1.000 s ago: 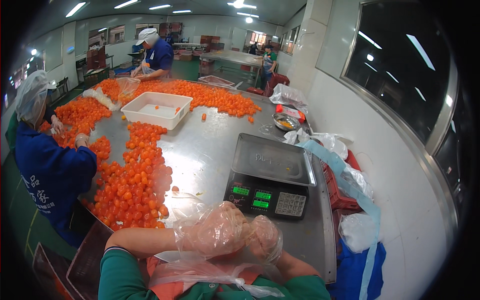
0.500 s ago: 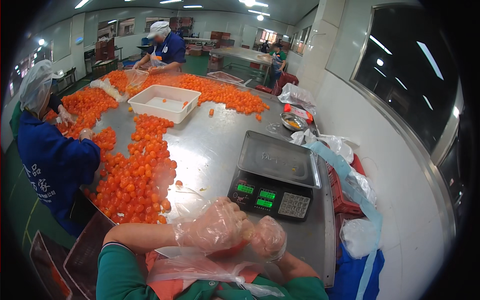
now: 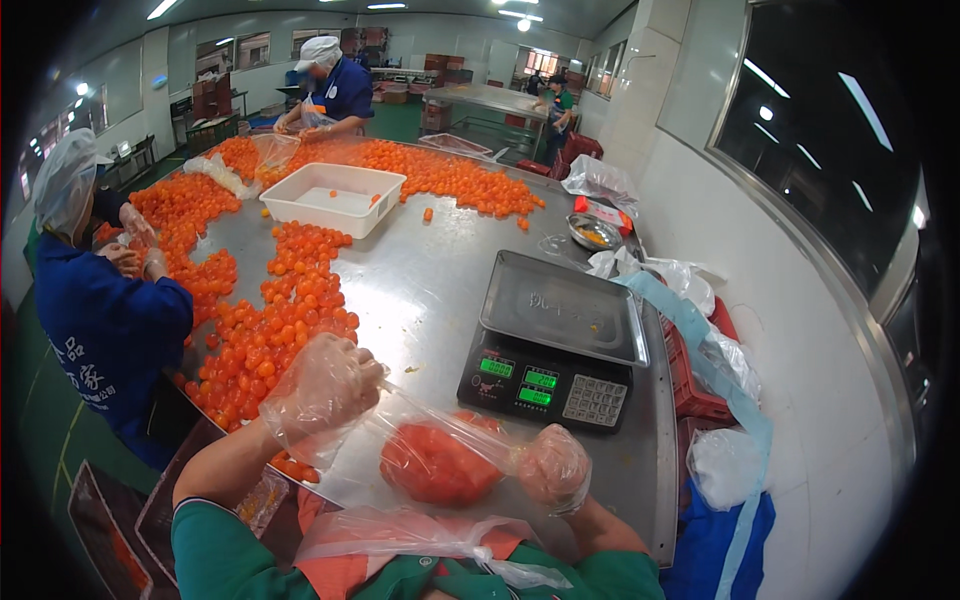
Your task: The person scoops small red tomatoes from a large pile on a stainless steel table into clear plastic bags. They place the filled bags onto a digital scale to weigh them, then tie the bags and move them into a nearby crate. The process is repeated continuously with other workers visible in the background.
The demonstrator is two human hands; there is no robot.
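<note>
gloved hands are seen in the head view. a clear plastic bag (image 3: 440, 455) filled with orange balls is held just above the steel table (image 3: 420, 290), near the person's chest. the left hand (image 3: 320, 385) is clenched on the bag's stretched mouth, raised so the load hangs down; the right hand (image 3: 550, 465) is closed around the bag's other end. a dark weighing scale (image 3: 555, 345) with green displays is placed just beyond. a white tray (image 3: 335, 200) is set among loose orange balls (image 3: 290, 310).
</note>
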